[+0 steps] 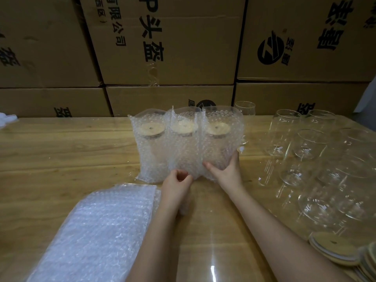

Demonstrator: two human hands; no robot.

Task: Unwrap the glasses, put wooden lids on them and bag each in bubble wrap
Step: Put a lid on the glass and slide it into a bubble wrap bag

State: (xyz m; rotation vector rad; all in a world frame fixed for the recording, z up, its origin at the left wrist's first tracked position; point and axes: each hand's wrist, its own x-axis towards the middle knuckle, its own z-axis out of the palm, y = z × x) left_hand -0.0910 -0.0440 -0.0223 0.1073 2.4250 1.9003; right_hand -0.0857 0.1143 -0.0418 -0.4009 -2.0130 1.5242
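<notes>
Three lidded, bagged glasses [185,143] are standing mid-tabletop [61,149]. The right hand [225,171] is gripping the rightmost one and the left hand [176,183] is pinching its wrap. Many bare glasses [317,159], wooden lids [333,249] and bubble-wrap bags [97,226] are waiting.

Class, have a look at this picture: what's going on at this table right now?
A person is bagging lidded glasses in bubble wrap. Three bagged glasses stand in a row on the table. The right hand holds the right bagged glass near its base; the left hand pinches the wrap at the foot of the middle bagged glass. Bare glasses and spare wooden lids wait on the right, flat bubble bags on the left.
</notes>
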